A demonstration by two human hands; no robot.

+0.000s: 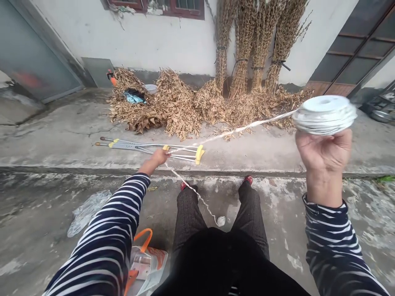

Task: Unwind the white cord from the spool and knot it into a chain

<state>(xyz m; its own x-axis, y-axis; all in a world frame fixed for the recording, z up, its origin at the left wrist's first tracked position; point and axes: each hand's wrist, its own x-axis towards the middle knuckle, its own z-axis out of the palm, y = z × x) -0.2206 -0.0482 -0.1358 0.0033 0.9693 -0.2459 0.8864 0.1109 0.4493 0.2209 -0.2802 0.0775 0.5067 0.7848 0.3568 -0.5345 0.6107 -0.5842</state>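
Observation:
Raised at the right, my right hand (324,152) is closed around the underside of a spool of white cord (325,115), which is slightly blurred. From the spool a stretch of white cord (247,128) runs taut to the left. My left hand (160,157) pinches that cord out in front, above the crutches. Below the left hand a twisted cord end (197,194) hangs slack toward the ground between my legs, with a small white ball (221,221) at its tip.
A pair of crutches (138,146) lies on the concrete ledge. Dry leaves (179,107) are heaped along the wall, with bundles of dried stalks (243,53) standing upright there. A bag with orange handles (148,263) and a clear plastic sheet (88,211) are on the left.

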